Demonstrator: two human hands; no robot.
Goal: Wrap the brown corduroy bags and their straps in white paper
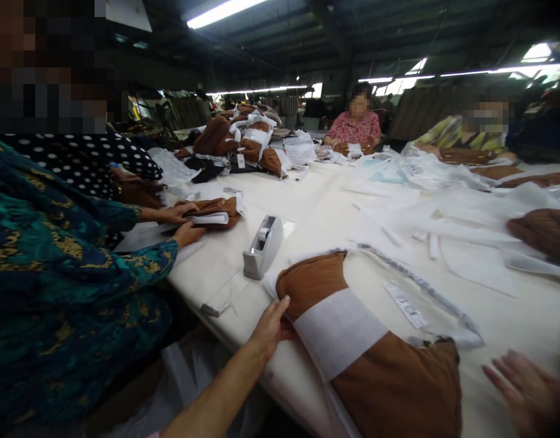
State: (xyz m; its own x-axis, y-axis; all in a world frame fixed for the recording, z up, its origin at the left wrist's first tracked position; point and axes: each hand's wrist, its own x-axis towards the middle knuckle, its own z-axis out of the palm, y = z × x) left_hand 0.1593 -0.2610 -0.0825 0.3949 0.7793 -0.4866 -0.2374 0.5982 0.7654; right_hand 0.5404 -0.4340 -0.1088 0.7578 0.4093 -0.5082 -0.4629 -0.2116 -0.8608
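A brown fabric bag [398,380] lies in front of me at the table's near edge. Around its middle runs a white paper band [338,331], and its strap, wrapped in plastic [416,280], curves out on the far side. My left hand [273,325] grips the bag's left edge, thumb on top and fingers underneath. Off to the right of the bag, my right hand [526,389] hovers apart from it, blurred, fingers stretched out and holding nothing. A small printed plastic packet [405,304] rests beside the strap.
A grey tape dispenser [264,246] stands beyond the bag. At left, a co-worker's hands [186,225] hold another brown bag [216,213]. Piled bags [243,137] sit at the back. White sheets [480,264] are strewn at right; two more people sit across the table [316,201].
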